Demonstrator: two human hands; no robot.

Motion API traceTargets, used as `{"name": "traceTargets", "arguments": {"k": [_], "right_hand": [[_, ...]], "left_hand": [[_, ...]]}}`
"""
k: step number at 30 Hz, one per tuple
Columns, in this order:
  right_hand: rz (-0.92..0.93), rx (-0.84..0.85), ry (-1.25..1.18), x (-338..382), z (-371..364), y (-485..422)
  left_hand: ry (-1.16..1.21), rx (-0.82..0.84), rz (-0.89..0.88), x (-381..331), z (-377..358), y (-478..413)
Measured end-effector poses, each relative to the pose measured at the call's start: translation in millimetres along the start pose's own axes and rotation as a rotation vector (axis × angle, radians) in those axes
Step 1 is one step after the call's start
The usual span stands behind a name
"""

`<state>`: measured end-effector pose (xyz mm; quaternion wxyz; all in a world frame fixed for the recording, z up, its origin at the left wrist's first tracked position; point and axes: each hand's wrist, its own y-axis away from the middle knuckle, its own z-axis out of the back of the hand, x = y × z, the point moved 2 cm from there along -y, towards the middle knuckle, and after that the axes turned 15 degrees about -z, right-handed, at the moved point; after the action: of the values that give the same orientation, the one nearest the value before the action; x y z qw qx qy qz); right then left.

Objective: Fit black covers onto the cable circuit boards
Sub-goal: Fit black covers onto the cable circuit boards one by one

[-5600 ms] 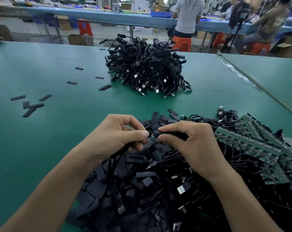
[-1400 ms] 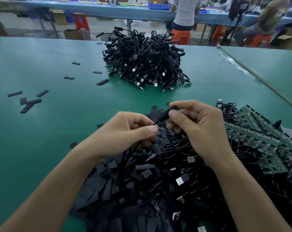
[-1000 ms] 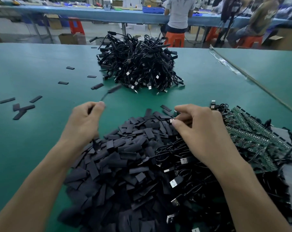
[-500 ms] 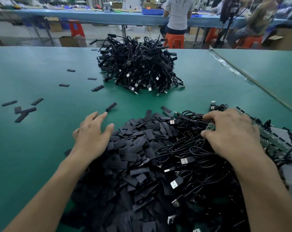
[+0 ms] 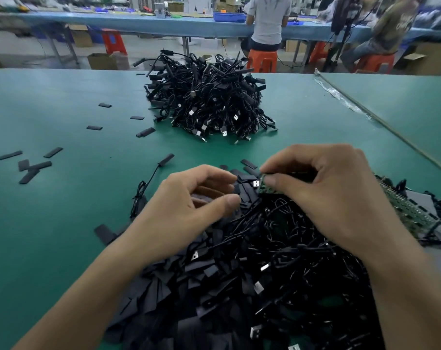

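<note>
A small green circuit board (image 5: pixel 266 186) is pinched between thumb and forefinger of the right hand (image 5: pixel 328 198), just above the far edge of the near heap of flat black rectangular covers (image 5: pixel 164 294) and tangled black USB cables (image 5: pixel 290 248). The left hand (image 5: pixel 184 205) is held just beside it with fingers curled, and whether a cover is gripped cannot be told. Open green table surface (image 5: pixel 63 210) is left on the left, dotted with loose black covers (image 5: pixel 35 165), and between the hands and the far mound of bundled black cables (image 5: pixel 209 102). On the right, room is bounded by green circuit-board panels (image 5: pixel 406 208) touching the heap and a diagonal table seam (image 5: pixel 381 122) beyond.
</note>
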<state>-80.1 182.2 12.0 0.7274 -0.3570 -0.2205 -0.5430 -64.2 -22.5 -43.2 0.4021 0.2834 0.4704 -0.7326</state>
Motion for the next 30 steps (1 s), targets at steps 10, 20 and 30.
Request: {"name": "traceTargets", "arguments": {"k": [10, 20, 30], "right_hand": [[-0.003, 0.065, -0.163, -11, -24, -7], [-0.024, 0.119, -0.004, -12, -30, -6], [0.023, 0.261, -0.04, -11, -28, -7]], "left_hand": [[0.071, -0.12, -0.083, -3, -21, 4], [-0.002, -0.131, -0.14, -2, -17, 4], [0.063, -0.102, -0.117, 0, -11, 1]]}}
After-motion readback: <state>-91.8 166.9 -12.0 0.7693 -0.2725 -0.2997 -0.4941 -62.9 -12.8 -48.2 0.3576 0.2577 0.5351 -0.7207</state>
